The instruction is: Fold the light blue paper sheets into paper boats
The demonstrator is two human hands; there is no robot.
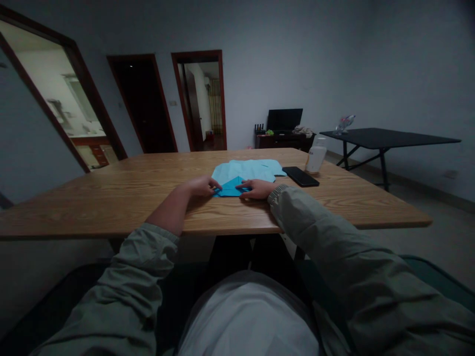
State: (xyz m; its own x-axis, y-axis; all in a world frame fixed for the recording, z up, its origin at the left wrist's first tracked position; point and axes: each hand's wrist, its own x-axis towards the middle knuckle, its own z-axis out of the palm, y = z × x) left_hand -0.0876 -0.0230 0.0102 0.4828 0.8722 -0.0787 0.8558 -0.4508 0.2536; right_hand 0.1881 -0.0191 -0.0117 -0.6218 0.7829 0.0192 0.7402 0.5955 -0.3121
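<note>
A piece of blue paper point(232, 187), folded to a point at the top, lies on the wooden table in front of me. At its left corner, the fingers of my left hand point(200, 187) are closed on the paper's edge. My right hand point(260, 189) rests on the right side of the paper, thumb and forefinger stretched out and apart, covering that corner. Just behind the folded piece spreads a larger creased light-blue sheet point(248, 168), partly hidden by it and by my hands.
On the wooden table point(122, 198), a black phone point(300, 176) lies to the right of the paper, with a translucent bottle point(316, 157) standing behind it. A black table point(389, 137) is farther right. By the back wall, a screen point(284, 119) stands on a dark cabinet.
</note>
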